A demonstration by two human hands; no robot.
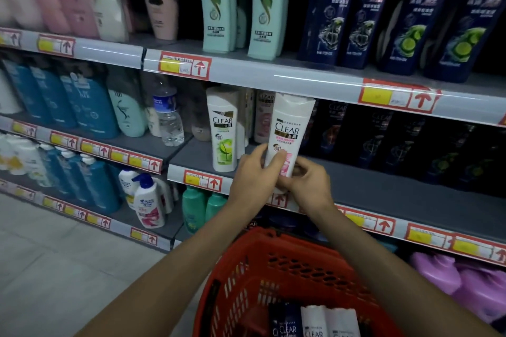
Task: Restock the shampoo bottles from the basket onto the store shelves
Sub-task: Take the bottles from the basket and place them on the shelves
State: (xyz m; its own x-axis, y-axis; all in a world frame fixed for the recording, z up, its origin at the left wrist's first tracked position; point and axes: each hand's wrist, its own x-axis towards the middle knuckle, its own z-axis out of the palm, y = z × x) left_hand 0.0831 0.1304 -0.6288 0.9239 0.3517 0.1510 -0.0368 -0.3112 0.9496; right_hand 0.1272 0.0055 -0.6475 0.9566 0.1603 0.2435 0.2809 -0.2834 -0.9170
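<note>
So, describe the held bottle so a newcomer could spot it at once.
Find the middle shelf above the red basket. The left hand and right hand hold a white bottle there. Its label is pink; the neighbour bottle shows green.

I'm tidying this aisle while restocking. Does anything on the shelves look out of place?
Yes. A clear plastic water bottle stands on the middle shelf among the shampoo, left of the white bottle with the green label. It is a drink, not hair care, so it likely belongs elsewhere.
</note>
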